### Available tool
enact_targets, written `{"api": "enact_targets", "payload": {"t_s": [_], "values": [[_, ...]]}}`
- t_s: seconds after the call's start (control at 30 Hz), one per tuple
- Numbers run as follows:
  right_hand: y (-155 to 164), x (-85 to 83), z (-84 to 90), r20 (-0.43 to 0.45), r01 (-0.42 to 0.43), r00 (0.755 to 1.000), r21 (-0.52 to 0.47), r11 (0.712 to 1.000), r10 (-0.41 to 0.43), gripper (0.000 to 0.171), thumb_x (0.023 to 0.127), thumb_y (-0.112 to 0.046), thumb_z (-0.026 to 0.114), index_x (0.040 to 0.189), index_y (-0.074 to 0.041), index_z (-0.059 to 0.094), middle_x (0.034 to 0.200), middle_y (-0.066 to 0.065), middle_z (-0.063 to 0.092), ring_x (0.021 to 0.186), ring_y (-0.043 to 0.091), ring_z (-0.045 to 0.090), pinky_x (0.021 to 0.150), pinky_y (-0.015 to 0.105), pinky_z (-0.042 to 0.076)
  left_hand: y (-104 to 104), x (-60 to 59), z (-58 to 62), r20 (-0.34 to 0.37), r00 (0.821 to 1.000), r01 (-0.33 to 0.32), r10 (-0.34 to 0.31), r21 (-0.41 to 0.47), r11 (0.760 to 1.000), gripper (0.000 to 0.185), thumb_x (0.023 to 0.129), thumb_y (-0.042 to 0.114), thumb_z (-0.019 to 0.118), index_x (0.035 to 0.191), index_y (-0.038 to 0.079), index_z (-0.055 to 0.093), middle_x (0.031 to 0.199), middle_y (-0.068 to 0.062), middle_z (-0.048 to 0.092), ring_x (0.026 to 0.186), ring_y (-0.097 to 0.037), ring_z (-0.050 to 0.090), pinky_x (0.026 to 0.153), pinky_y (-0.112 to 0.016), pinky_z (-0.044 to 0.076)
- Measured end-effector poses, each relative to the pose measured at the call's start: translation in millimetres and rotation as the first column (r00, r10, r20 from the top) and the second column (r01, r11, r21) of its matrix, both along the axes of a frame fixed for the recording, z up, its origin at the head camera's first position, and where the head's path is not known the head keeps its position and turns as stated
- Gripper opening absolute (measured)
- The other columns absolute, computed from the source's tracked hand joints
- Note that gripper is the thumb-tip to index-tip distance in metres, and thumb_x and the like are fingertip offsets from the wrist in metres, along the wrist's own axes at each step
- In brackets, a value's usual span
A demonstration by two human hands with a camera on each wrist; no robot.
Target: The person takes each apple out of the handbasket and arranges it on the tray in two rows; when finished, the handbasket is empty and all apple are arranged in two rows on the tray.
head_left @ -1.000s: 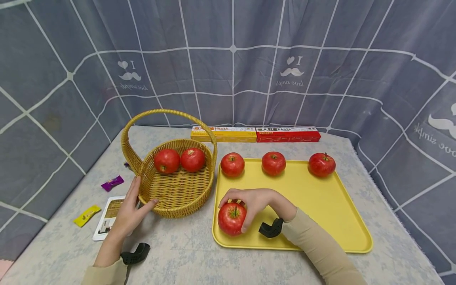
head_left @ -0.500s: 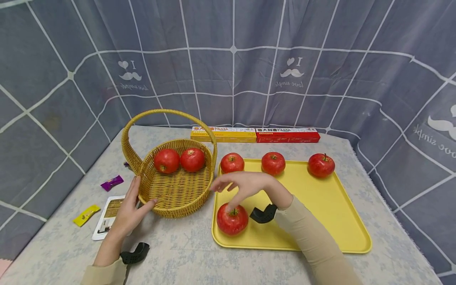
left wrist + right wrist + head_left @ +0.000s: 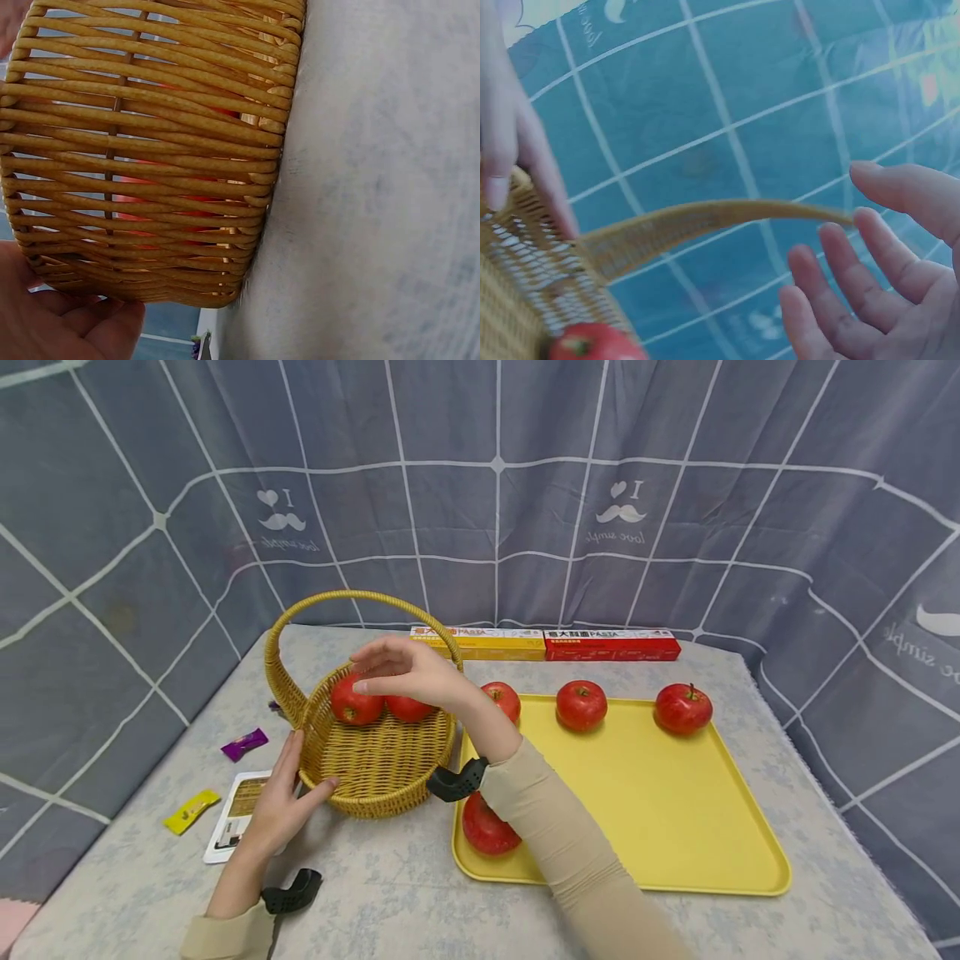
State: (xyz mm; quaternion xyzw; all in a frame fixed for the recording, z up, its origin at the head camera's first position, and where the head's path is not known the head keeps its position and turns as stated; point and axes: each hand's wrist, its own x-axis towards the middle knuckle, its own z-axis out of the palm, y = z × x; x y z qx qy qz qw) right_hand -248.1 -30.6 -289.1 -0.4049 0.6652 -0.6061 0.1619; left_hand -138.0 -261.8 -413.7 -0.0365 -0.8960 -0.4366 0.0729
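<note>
Right hand: the bare right hand (image 3: 408,670) hovers left of centre in the head view, over the round woven wicker basket (image 3: 375,768); fingers spread and loose, grasping nothing.
Left hand: the bare left hand (image 3: 281,797) rests at lower left against the basket's outer wall, thumb on the rim and fingers fairly straight, steadying it rather than clenching.
Basket contents: 2 red apples (image 3: 356,702) sit side by side at the far wall, directly beneath the right hand.
Tray: the yellow rectangular plastic tray (image 3: 675,810) lies just beside the basket at centre right, carrying 4 more red apples, 1 at the near left corner (image 3: 483,831) partly hidden by the beige sleeve (image 3: 555,835).
Background: 2 long pasta boxes (image 3: 543,643) lie along the table's far edge.
</note>
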Motion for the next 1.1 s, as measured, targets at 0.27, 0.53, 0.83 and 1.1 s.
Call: {"api": "enact_targets", "payload": {"t_s": [0.27,0.53,0.83,1.1], "values": [[-32.0,-19.2,-46.5,0.098,0.214,0.975,-0.147,0.966,-0.201,0.035,0.088,-0.005,0.064,0.122,0.0,0.055,0.118,0.014,0.06,0.106,0.015,0.058,0.09,0.024,0.047,2.1,-0.2,-0.9,0.016,1.0,0.003,-0.003,-0.002,1.0,0.091,0.089,0.03,0.061,0.151,0.008,0.0,0.156,-0.016,-0.004,0.141,-0.039,0.003,0.104,-0.062,0.019],[-39.6,-34.4,-79.7,-0.002,0.458,0.888,-0.094,0.884,-0.46,0.042,0.086,-0.012,0.069,0.125,-0.005,0.054,0.123,0.012,0.057,0.113,0.02,0.053,0.097,0.033,0.043,0.0,-1.3,-0.2,-0.023,1.0,0.006,-0.006,0.011,1.0,0.09,0.088,0.028,0.063,0.151,0.004,0.003,0.155,-0.02,-0.002,0.14,-0.04,0.003,0.104,-0.063,0.017],[-38.5,-47.2,-93.8,0.089,0.615,0.773,0.138,0.776,-0.628,0.064,0.079,-0.015,0.075,0.135,-0.013,0.045,0.14,0.007,0.04,0.126,0.025,0.041,0.097,0.041,0.041,-0.2,-0.8,0.4,-0.035,0.999,0.016,-0.015,0.025,1.0,0.09,0.088,0.025,0.062,0.151,0.004,0.002,0.155,-0.02,-0.002,0.14,-0.039,0.003,0.103,-0.064,0.02],[-36.9,-46.6,-96.1,0.016,0.565,0.787,0.383,0.731,-0.617,0.077,0.073,-0.023,0.081,0.139,-0.016,0.044,0.141,0.009,0.038,0.128,0.028,0.031,0.096,0.045,0.042,0.2,-1.8,-1.1,-0.02,1.0,0.007,-0.007,0.006,1.0,0.09,0.088,0.028,0.062,0.151,0.006,0.001,0.155,-0.019,-0.002,0.14,-0.039,0.004,0.103,-0.064,0.021]]}}
